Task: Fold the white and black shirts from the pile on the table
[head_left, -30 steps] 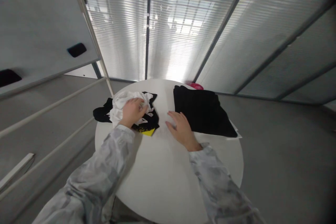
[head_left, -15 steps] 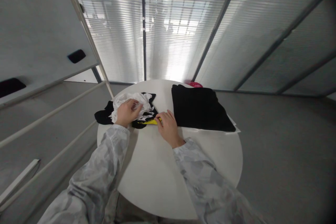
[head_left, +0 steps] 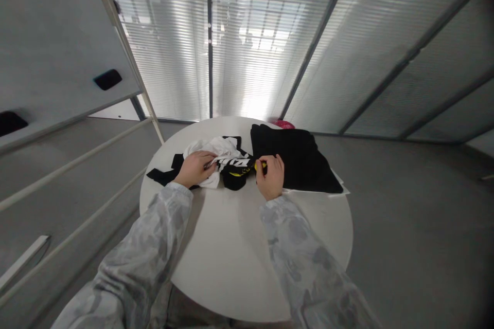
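Hands meet over a crumpled heap of clothing a little left of the frame's centre, on the far part of a round white table (head_left: 239, 247). We see our left hand (head_left: 196, 168) lying on the white garment (head_left: 216, 148) at the top of the heap, fingers curled down and pinching a fold of it against the pile. Our right hand (head_left: 271, 176) sits just right of centre, fingers bent in a closed pinch on the yellow edge (head_left: 262, 165) of the black printed garment (head_left: 236, 169), whose white lettering shows between the two hands. That garment is bunched up, touching the white one and partly under it. More black cloth trails out toward the left rim of the table.

Immediately right of our right hand lies a folded black garment (head_left: 299, 159), flat and squared, with a strip of white showing beneath its near edge. Behind it, at the table's far rim, a small pink object (head_left: 284, 124) peeks out. Both our sleeves, pale grey and mottled, run up from the lower frame. Slatted glass partitions fill the upper half.
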Tool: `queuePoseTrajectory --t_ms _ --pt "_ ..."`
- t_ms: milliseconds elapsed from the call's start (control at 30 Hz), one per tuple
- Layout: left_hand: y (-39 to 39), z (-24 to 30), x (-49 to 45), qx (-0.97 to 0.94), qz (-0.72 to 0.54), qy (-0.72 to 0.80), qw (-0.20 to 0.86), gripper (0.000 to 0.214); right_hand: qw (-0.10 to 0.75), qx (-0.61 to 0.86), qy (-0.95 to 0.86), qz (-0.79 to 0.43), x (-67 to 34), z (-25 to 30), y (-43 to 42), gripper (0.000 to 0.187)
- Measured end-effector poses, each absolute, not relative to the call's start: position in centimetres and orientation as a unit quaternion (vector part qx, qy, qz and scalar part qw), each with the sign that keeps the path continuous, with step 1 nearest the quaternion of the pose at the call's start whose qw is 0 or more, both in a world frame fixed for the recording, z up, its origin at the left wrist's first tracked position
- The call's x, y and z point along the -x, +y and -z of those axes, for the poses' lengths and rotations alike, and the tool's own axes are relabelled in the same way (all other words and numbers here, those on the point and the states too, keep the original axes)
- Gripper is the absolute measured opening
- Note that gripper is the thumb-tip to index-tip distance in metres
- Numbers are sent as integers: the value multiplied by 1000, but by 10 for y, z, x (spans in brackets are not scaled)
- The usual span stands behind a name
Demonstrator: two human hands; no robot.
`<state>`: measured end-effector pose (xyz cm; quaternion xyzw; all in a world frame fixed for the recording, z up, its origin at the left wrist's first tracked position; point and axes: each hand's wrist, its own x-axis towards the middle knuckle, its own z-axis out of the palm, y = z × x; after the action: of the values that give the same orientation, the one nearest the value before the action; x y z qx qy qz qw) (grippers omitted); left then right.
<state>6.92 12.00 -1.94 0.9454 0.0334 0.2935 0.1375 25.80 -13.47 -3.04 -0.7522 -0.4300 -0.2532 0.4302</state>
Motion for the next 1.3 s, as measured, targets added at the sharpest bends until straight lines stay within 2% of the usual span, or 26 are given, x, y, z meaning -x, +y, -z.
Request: queuePoseTrajectory --t_ms 100,300,467,633,733,867,1000,1100,1167,1300 --pt "121 23 -71 -934 -321 114 106 27 362 761 -489 226 -247 32 -127 21" --pt "125 29 -73 -890 -354 284 44 31 224 757 -601 125 -223 44 -105 41" --pt "132 29 -70 -911 -329 243 59 44 174 759 -617 110 -226 59 -97 51" --pt "133 30 -69 -927 -302 213 65 27 165 762 -617 105 -227 57 -97 51" --pt "130 29 -70 -923 -302 227 70 23 172 762 -617 102 -225 54 -98 51" --pt "120 23 -70 -881 -370 280 90 29 205 757 -611 107 -226 52 -99 48" --pt "105 19 -70 -842 -440 274 149 32 309 740 -583 134 -229 45 -103 45" --pt "87 21 -73 -850 -445 192 207 32 399 722 -533 187 -232 41 -107 55" --pt "73 25 -76 -864 -420 126 248 32 429 709 -521 204 -234 40 -109 59" --pt "55 28 -82 -876 -372 43 303 32 455 681 -538 199 -241 45 -112 27"
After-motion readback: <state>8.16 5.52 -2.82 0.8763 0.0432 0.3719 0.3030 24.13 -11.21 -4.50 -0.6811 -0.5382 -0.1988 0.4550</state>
